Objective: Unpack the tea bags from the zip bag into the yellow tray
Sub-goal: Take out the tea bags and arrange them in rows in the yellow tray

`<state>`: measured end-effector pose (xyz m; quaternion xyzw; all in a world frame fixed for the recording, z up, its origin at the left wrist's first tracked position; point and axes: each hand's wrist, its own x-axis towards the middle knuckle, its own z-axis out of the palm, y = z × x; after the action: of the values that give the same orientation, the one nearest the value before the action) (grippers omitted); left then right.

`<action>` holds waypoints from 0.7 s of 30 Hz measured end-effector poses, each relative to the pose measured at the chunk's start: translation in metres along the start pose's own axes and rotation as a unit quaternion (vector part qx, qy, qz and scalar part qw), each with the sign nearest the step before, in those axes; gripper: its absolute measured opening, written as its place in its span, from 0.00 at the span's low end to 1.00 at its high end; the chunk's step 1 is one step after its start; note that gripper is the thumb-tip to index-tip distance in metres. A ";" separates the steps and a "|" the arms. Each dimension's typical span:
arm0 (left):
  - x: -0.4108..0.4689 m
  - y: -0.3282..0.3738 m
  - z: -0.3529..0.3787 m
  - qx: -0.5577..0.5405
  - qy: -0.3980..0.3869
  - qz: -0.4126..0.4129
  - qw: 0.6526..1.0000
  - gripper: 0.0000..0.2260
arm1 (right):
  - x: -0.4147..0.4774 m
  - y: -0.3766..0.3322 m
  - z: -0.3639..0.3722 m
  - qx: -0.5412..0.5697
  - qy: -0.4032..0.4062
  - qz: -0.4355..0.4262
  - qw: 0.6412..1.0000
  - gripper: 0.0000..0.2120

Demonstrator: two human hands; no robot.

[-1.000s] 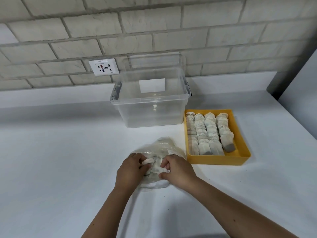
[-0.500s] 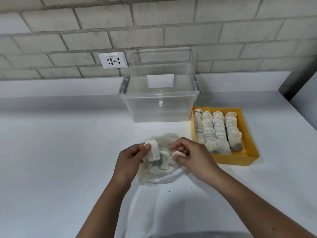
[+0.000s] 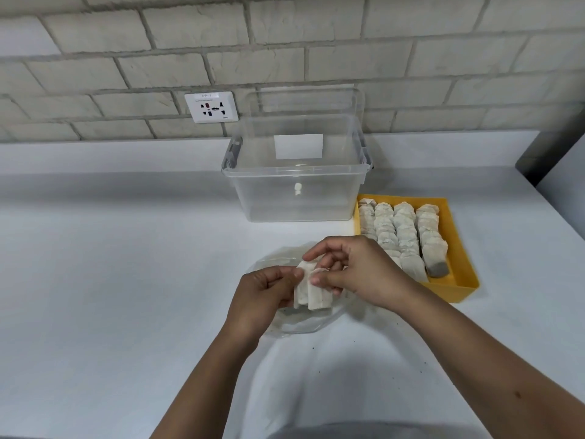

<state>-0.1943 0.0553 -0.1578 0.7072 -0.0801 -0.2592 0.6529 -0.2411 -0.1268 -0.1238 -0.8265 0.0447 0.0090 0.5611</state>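
left hand point(image 3: 266, 299) and right hand point(image 3: 364, 274) now pinch tea bags point(image 3: 311, 293) together, out of zip bag point(image 3: 297, 324) (yellow tray point(image 3: 456, 236) next).

A pale brick wall point(image 3: 285, 42) runs behind a white counter point(image 3: 110, 280). A white socket point(image 3: 211, 107) sits low on the wall, just above the counter. Light is even
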 end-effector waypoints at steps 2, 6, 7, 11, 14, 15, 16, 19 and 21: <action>-0.002 0.002 0.002 -0.016 0.000 -0.007 1.000 0.08 | 0.001 0.002 0.002 -0.015 0.026 -0.006 1.000 0.13; -0.005 -0.001 0.005 -0.031 -0.007 -0.022 0.999 0.09 | 0.001 0.003 0.006 -0.011 0.051 -0.010 0.999 0.15; -0.006 -0.002 0.005 -0.034 -0.009 -0.026 0.999 0.09 | 0.001 0.004 0.007 -0.002 0.051 -0.009 0.999 0.16; -0.005 -0.004 0.007 -0.057 -0.004 -0.039 0.998 0.09 | 0.001 0.011 0.006 -0.045 0.067 -0.001 0.997 0.22; -0.005 -0.004 0.006 -0.081 -0.008 -0.047 0.996 0.12 | 0.003 0.013 0.007 -0.060 0.067 0.028 0.996 0.21; -0.006 -0.003 0.006 -0.084 -0.009 -0.046 0.995 0.12 | 0.004 0.013 0.008 -0.049 0.063 0.035 0.996 0.21; -0.006 -0.002 0.006 -0.080 -0.010 -0.042 0.996 0.12 | 0.005 0.013 0.009 -0.038 0.061 0.036 0.997 0.21; -0.005 -0.002 0.003 -0.068 0.003 -0.032 0.997 0.08 | 0.007 0.014 0.012 -0.037 0.057 0.025 0.997 0.20; -0.002 -0.003 -0.001 -0.060 0.042 -0.030 0.997 0.07 | 0.009 0.015 0.016 -0.040 0.047 0.019 0.998 0.19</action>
<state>-0.1960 0.0578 -0.1602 0.6791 -0.0149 -0.2530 0.6889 -0.2329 -0.1182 -0.1441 -0.8470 0.0863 -0.0172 0.5243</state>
